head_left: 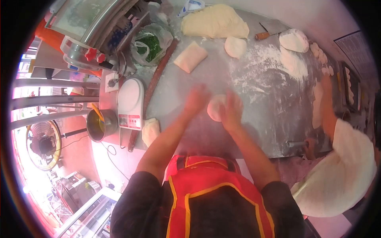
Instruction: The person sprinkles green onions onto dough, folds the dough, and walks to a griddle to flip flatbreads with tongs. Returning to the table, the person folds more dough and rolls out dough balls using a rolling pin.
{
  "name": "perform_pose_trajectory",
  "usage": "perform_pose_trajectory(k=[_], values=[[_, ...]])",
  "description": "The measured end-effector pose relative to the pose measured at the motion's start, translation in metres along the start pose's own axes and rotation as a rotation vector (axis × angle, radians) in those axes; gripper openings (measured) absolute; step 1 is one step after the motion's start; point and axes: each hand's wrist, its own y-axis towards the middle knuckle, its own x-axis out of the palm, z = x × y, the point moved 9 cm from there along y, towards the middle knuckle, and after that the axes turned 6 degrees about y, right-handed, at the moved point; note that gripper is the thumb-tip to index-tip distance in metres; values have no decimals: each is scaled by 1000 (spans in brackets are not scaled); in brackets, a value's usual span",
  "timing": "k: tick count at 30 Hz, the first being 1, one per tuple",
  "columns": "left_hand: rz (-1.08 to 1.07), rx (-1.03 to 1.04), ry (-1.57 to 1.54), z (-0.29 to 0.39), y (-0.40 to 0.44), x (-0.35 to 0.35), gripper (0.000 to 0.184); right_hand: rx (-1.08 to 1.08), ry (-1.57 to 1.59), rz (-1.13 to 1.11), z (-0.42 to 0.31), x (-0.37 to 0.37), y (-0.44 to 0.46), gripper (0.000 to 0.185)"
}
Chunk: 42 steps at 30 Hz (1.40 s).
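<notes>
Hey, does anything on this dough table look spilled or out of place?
Loose flour lies in uneven patches on the right side of the table, perhaps deliberate dusting. The dough piece beside the scale sits close to the near edge, which looks slightly careless. I see nothing clearly damaged.

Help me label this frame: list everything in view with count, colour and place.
Worktable: one, grey, centre
Dough ball: one, pale, at the right hand
Large dough mass: one, cream, far edge
Squarish dough piece: one, cream, nearer
Round dough piece: one, pale, beside the mass
Folded dough piece: one, cream, by the scale
Scale: one, white, left
Rod: one, brown, beside the scale
Bag of greens: one, clear, far left
Pot: one, metallic, left
Fan: one, black and yellow, far left
Co-worker: one, pale headwear, right
Distant edges: too unclear
Apron: one, red, worn
Left hand, right hand: two, bare, centre
</notes>
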Motion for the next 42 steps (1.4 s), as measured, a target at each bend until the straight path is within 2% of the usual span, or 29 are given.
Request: perform_pose_trajectory(k=[1,3,5,8,12,14,15,20,22,24,26,27,29,34,35,37,38,39,40,42], values=[[322,221,224,-17,8,-3,37,-111,-16,38,-16,-14,-10,53],[317,-185,-119,-35,49,-73,46,-223,-30,-95,-31,-4,-38,61],[452,-79,86,-62,93,-72,53,-288,-40,-180,-33,5,-45,66],[280,-189,148,-70,132,-73,59,-304,-26,-226,-24,13,-39,68],[-8,-337,-16,-86,152,-64,64,-316,13,-202,-12,15,-32,67],[-75,-363,-179,-94,144,-56,64,-290,17,-190,-4,16,-23,66],[-80,-288,-309,-89,140,-53,56,-261,16,-186,0,14,-15,66],[252,-333,-495,-80,73,-84,40,-190,-23,-88,1,25,59,67],[227,-506,-487,-94,35,-95,40,-231,-21,-40,4,49,98,68],[270,-689,-947,-126,-8,-72,43,-299,-25,-22,-4,89,140,69],[169,-802,-1194,-120,-35,-66,44,-304,39,-139,-32,103,171,65],[120,-857,-1316,-115,-44,-63,45,-258,167,-138,-33,101,178,62],[139,-792,-1434,-96,-51,-63,45,-158,425,-136,-37,99,183,56],[10,-634,-1534,-25,-23,-39,45,642,932,-346,0,61,82,50],[-23,-636,-1541,-13,-17,-28,47,657,988,-318,5,51,66,51],[-160,-579,-1158,2,-11,-7,47,675,1099,-259,19,32,44,52],[-223,-540,-966,6,-11,4,47,584,839,-265,31,24,40,50],[-200,-404,-728,10,-7,2,48,494,580,-266,43,17,36,49],[-91,-291,-549,16,-6,-4,49,402,322,-265,51,12,32,47],[140,-63,-189,41,-2,-28,52,194,189,-175,31,-7,41,51]])
